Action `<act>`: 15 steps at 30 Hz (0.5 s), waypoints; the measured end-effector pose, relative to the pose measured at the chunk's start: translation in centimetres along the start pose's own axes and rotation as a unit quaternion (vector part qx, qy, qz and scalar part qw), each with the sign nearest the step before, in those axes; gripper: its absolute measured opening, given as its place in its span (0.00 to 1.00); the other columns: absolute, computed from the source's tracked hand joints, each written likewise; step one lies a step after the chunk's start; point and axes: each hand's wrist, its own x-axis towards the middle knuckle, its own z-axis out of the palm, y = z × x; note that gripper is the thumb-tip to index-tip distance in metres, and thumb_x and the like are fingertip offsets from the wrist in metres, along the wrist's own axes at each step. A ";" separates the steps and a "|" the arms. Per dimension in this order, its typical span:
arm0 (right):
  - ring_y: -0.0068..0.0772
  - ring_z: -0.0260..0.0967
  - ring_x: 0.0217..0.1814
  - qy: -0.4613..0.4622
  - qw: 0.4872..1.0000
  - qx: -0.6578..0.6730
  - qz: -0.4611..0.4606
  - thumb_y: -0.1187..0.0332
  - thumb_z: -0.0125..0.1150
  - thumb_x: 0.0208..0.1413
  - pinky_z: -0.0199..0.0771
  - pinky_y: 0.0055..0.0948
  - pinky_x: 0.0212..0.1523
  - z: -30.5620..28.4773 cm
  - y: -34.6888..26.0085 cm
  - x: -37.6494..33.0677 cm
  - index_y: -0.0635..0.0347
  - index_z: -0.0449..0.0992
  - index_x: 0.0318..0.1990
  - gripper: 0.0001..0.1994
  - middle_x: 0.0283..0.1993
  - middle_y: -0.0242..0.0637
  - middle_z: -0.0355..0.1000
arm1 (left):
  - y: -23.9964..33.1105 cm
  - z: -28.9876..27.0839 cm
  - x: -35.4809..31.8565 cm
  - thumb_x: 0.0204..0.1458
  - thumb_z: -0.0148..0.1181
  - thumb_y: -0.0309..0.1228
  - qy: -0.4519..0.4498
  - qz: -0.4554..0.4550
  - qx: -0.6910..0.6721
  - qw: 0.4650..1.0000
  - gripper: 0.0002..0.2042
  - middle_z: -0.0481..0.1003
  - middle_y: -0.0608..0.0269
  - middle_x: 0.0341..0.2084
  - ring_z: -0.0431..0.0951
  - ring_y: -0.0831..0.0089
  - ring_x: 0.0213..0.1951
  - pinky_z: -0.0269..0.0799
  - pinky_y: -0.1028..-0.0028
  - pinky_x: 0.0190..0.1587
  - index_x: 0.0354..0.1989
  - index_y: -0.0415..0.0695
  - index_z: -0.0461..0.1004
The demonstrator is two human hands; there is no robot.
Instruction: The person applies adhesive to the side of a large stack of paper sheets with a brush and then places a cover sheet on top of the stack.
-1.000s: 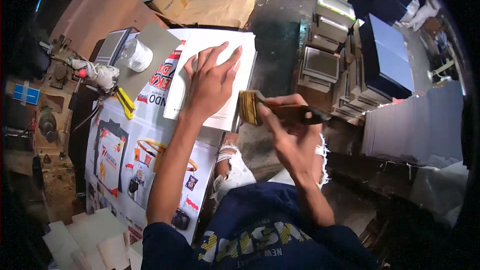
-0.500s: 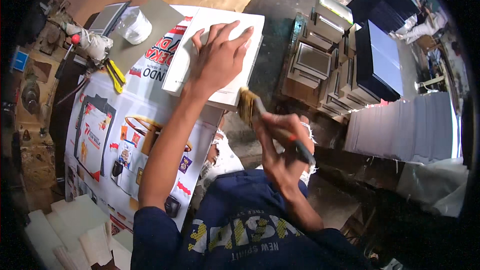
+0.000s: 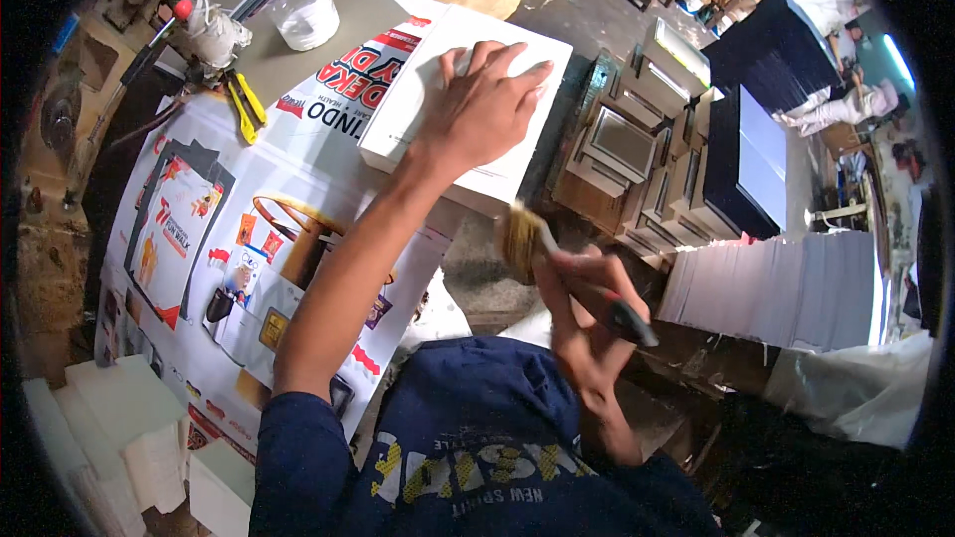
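My left hand lies flat with spread fingers on a thick white book block, pressing it down at the far edge of the table. In my right hand is a flat paintbrush, its handle gripped between the fingers and its dark end pointing back to the right. The yellowish bristles are at the block's near right corner; whether they touch it cannot be told, as the brush is slightly blurred.
A printed banner covers the table. On it are a yellow cutter and a white plastic tub. Stacked books and a tall paper stack stand at right. White blocks lie lower left. Another person is far right.
The view has shifted, so the table and the block sit farther right in the picture. My left hand stays on the block; the brush remains near its corner in my right hand.
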 end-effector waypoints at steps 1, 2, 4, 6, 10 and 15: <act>0.35 0.75 0.35 0.010 1.000 0.021 -0.011 0.80 0.75 0.41 0.72 0.29 0.33 -0.4 -0.6 -0.2 0.59 0.77 0.47 0.22 0.32 0.44 0.77 | -0.1 0.0 -0.1 0.60 0.53 0.36 0.008 0.001 0.005 1.000 0.18 0.70 0.57 0.59 0.65 0.63 0.61 0.52 0.52 0.61 0.59 0.57 0.76; 0.31 0.74 0.35 0.076 0.990 0.109 0.046 0.78 0.72 0.47 0.72 0.27 0.34 0.1 -1.0 0.3 0.62 0.77 0.46 0.17 0.33 0.42 0.77 | -0.2 0.0 -0.2 0.60 0.53 0.36 0.015 0.004 0.009 1.000 0.18 0.71 0.57 0.59 0.64 0.62 0.61 0.53 0.52 0.60 0.59 0.57 0.76; 0.26 0.73 0.36 0.142 0.967 0.190 0.090 0.74 0.67 0.56 0.73 0.25 0.36 0.5 -1.6 2.8 0.65 0.76 0.44 0.09 0.33 0.38 0.77 | -0.1 -0.1 -0.5 0.60 0.54 0.36 0.009 -0.008 0.009 1.000 0.18 0.70 0.56 0.57 0.65 0.61 0.60 0.55 0.52 0.59 0.59 0.56 0.76; 0.28 0.75 0.36 0.128 0.988 0.069 0.055 0.72 0.64 0.59 0.74 0.24 0.38 1.6 -0.9 5.2 0.63 0.76 0.43 0.08 0.35 0.38 0.79 | 0.3 -0.6 0.0 0.60 0.54 0.36 -0.009 -0.022 0.001 1.000 0.18 0.70 0.55 0.56 0.65 0.60 0.59 0.57 0.52 0.58 0.58 0.56 0.76; 0.27 0.76 0.36 0.038 0.977 0.086 0.190 0.71 0.67 0.55 0.76 0.27 0.41 1.1 0.2 2.0 0.65 0.77 0.39 0.08 0.37 0.40 0.79 | 1.0 -0.7 1.0 0.56 0.60 0.33 -0.030 -0.052 -0.061 0.996 0.19 0.69 0.55 0.51 0.68 0.57 0.53 0.60 0.55 0.55 0.57 0.55 0.77; 0.25 0.74 0.43 0.096 0.987 0.026 0.125 0.76 0.66 0.55 0.75 0.28 0.46 -1.7 -3.5 4.2 0.64 0.76 0.40 0.07 0.38 0.37 0.78 | -2.2 -1.0 0.6 0.57 0.59 0.34 -0.012 -0.062 -0.153 0.986 0.19 0.70 0.51 0.50 0.71 0.54 0.53 0.66 0.56 0.56 0.59 0.51 0.75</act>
